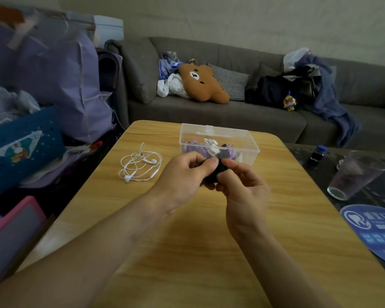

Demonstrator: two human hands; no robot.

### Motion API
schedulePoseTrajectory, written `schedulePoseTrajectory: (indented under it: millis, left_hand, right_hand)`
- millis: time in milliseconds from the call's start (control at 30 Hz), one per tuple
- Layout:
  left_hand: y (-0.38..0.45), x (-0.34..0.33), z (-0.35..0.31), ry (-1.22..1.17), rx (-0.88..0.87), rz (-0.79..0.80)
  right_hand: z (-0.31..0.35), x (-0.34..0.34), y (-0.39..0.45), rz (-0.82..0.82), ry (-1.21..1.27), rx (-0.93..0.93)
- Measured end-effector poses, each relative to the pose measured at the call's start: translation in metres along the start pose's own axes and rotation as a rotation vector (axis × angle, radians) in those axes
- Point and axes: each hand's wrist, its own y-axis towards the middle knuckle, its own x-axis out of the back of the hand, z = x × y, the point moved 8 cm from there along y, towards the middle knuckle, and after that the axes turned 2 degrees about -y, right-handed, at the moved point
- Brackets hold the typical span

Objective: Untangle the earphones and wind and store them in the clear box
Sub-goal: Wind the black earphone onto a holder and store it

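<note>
Both of my hands meet above the middle of the wooden table [187,241], just in front of the clear box [251,150]. My left hand [182,174] and my right hand [242,190] are each closed on a wound bundle of black earphones [213,176], mostly hidden by my fingers. The clear box stands open at the table's far side and holds wound white earphones [211,144] on top of purple and dark ones. A tangled pair of white earphones [140,163] lies loose on the table to the left of the box.
A drinking glass [353,176] and a small dark bottle [317,155] stand on a dark side table at the right, with a blue round fan [373,232] near its front. A grey sofa [231,114] with a bear cushion and clothes runs behind. Bags pile up at the left.
</note>
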Motion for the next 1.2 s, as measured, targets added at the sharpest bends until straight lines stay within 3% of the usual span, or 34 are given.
schedulePoseTrajectory:
  millis: [167,333,600,800,900,1033,1100,1200]
  left_hand:
    - [0.0,-0.002,-0.005,0.199,-0.08,0.097]
    - [-0.001,-0.001,-0.006,0.326,-0.148,0.035]
    - [0.0,0.013,0.004,0.01,0.018,-0.021]
    - [0.004,0.013,0.021,-0.041,0.126,-0.01]
    - [0.005,0.009,0.027,-0.036,0.166,0.023]
    - [0.005,0.01,0.03,0.024,0.201,-0.004]
    - [0.006,0.012,0.027,0.112,0.156,-0.065]
    - [0.006,0.011,0.019,0.183,0.068,-0.133]
  right_hand:
    - [-0.012,0.002,-0.006,-0.127,0.068,-0.107]
    - [-0.021,0.0,0.0,-0.112,0.13,-0.2]
    - [-0.022,-0.009,0.01,0.083,0.118,-0.278]
    - [-0.014,-0.014,0.012,0.232,0.036,-0.283]
    - [-0.001,-0.013,0.015,0.285,-0.269,-0.143]
    - [0.029,-0.014,0.013,0.225,-0.965,0.375]
    - [0.036,-0.019,0.006,0.23,-1.049,0.534]
    - [0.035,-0.022,0.002,0.217,-1.082,0.486]
